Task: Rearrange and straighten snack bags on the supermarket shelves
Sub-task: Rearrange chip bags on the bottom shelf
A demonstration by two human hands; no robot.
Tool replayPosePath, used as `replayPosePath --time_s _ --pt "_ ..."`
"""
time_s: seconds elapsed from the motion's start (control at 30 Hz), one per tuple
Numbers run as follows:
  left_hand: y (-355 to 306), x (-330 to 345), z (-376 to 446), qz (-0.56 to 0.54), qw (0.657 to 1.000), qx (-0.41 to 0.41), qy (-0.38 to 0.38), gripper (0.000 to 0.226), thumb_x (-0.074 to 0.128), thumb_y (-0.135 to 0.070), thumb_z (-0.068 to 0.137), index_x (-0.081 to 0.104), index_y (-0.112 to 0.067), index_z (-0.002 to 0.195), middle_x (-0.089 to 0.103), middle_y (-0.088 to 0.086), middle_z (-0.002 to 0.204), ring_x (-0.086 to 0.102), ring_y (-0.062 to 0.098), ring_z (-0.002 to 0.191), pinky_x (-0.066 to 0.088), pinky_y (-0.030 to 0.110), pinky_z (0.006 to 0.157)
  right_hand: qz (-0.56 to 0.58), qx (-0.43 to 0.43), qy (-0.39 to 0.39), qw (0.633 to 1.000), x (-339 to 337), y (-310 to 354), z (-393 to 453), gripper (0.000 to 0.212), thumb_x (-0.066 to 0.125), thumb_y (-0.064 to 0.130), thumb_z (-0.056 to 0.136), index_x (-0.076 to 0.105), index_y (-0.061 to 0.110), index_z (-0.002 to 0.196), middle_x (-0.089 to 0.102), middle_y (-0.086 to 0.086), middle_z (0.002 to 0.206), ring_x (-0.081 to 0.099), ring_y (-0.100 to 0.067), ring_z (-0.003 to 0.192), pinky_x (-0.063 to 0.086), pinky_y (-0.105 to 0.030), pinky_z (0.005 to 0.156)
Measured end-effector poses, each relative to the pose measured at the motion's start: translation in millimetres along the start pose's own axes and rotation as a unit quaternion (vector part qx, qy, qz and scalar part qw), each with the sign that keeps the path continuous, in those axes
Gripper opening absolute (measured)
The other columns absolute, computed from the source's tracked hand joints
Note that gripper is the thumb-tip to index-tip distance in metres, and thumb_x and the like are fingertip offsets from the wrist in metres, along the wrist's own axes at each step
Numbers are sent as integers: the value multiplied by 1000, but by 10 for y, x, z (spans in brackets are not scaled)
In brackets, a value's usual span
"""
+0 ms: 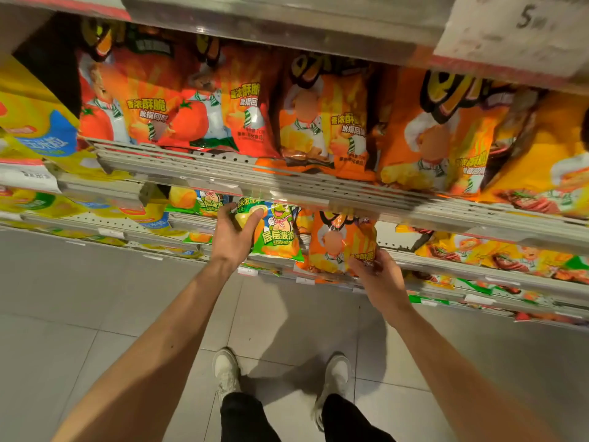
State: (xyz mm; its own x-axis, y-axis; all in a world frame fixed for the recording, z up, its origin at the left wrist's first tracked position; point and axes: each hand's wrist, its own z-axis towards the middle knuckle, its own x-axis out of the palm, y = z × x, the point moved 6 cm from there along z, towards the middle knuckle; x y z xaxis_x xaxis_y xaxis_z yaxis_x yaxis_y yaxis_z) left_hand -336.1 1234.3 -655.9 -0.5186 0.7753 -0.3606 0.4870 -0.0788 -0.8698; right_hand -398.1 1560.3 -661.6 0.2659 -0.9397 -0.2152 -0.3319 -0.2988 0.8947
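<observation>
both bag (277, 232) tops behind shelf edge (287, 194)

Both forearms bare to the frame edge; no sleeves, watch or rings visible. Left hand (231, 239) and right hand (379, 277) ungloved. Black trousers (245, 416). Pale off-white lace-up shoes (227, 371), soles rounded, slightly scuffed.

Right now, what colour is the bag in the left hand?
Mostly green and yellow bag, held by the left hand; head view.
</observation>
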Motion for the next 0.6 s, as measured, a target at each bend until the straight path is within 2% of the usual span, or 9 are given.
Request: replayPosePath --time_s 0.07,0.17,0.27,0.33,0.43,0.53,0.6 --pt "24 92 -41 -16 999 -1 31 73 82 -44 82 43 -15 137 67 -12 105 69 0 94 47 4 73 -16 -2 -9 1000 2 -23 4 28 79 28 88 68 20 113 76 12 90 69 5 74 50 -10 59" --pt "52 131 -76 -27 997 -4 67 74 93 -33 71 44 -27 126 69 -14 102 68 -14 80 51 5 69 -36 -3 -8 999 19 -56 8 34 78 31 89 66 19 118 76 6 98 71 -2 82 52 -15 65" --pt "57 118 -96 -8 994 0 109 67 96 -37 64 56 -34 118 74 -13 105 71 -4 91 57 19 84 -42 2 -3 999 47 -64 -1 34 76 30 90 64 18 120 74 5 103 70 -2 88 53 -19 70" --pt "64 104 -115 -13 991 4 131 71 97 -30 65 61 -27 126 76 -11 107 73 4 98 59 28 92 -47 1 -2 999 65 -52 -19 30 76 28 91 62 22 117 71 10 102 67 9 82 50 -8 63" --pt "79 54 -142 -11 991 15 132 81 98 -28 62 60 -23 132 77 -17 100 73 0 94 59 32 93 -49 -5 -3 999 94 -40 -42 34 74 23 93 59 22 122 65 17 100 61 22 76 44 0 59" --pt "63 -41 -126 1 996 42 83 79 97 -48 54 59 -38 122 75 -10 109 73 11 101 59 38 96 -65 -17 0 998 130 -19 -61 39 73 27 93 58 20 129 61 21 101 58 26 78 42 2 61" --pt "8 -97 -109 32 997 66 38 92 89 -62 52 55 -35 133 72 -7 115 69 11 105 54 33 98 -65 -25 1 998 139 -11 -62 44 73 28 93 58 18 133 62 20 103 56 27 81 43 2 63"
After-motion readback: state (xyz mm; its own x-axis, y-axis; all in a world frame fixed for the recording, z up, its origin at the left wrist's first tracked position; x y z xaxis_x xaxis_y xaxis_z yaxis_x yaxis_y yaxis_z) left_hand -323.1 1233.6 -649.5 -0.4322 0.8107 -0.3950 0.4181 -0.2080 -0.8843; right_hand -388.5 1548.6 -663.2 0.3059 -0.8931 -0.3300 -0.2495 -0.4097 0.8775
